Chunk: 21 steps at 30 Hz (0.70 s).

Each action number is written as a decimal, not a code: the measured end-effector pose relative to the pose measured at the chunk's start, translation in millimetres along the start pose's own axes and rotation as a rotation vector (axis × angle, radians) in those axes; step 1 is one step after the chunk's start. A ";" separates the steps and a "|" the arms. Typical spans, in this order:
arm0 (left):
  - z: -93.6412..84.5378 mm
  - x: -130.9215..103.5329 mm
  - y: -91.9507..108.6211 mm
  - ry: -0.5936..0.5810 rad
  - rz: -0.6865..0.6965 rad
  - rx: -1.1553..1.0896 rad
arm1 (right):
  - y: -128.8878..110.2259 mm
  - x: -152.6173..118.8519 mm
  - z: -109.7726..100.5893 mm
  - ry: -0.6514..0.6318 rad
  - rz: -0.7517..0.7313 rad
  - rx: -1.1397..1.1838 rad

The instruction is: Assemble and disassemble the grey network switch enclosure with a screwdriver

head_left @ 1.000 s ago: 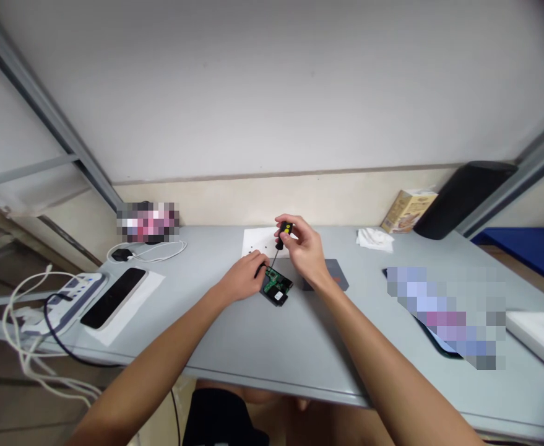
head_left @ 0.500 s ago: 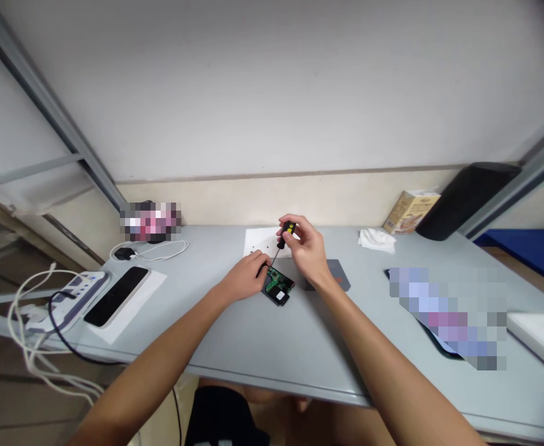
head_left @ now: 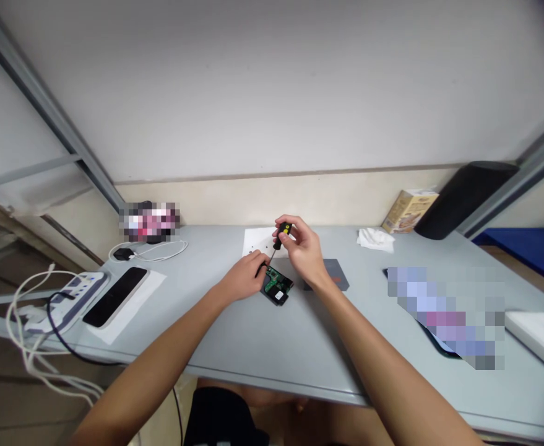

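A small black device with an exposed green circuit board rests on the grey table. My left hand is closed on its left edge, the fingertips partly hidden by a dark curved part there. My right hand grips a screwdriver with a black and yellow handle. The screwdriver's thin shaft slants down to the board's upper left corner, beside my left fingertips; the exact tip contact is too small to tell. Behind my hands lies a white sheet with several tiny dark pieces, probably screws, on it.
A dark grey flat piece lies right of my right wrist. To the left are a phone on paper, a power strip and cables. Crumpled tissue, a box, a black cylinder and a white slab stand right.
My right hand has shifted slightly left, and the screwdriver's handle with it, so it stands a bit more upright. The left hand and the device stay in place.
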<state>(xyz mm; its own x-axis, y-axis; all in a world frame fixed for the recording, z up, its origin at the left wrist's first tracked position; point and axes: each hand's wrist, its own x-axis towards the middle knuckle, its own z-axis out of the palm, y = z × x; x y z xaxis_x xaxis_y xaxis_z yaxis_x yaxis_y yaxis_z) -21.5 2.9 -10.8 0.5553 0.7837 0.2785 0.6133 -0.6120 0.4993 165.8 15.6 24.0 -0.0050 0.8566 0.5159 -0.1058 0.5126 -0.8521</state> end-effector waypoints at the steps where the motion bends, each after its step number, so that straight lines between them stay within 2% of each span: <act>1: 0.1 0.0 -0.1 -0.001 -0.001 -0.001 | -0.2 0.1 0.2 0.004 -0.001 0.001; 6: 0.5 -0.1 -0.7 0.003 0.008 0.000 | -1.5 0.8 0.2 0.041 -0.031 -0.025; 11: 0.0 0.0 -0.2 -0.005 0.004 -0.006 | 2.6 1.0 -1.4 0.000 -0.001 0.011; 21: -1.4 0.1 -0.6 -0.016 0.002 0.002 | 2.7 1.9 -2.5 0.006 0.000 0.012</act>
<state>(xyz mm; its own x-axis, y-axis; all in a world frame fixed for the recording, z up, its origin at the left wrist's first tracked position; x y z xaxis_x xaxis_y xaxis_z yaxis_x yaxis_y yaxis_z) -22.6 3.5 -10.0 0.5650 0.7810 0.2662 0.6134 -0.6134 0.4975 168.0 18.8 22.5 0.0014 0.8572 0.5150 -0.1179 0.5115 -0.8511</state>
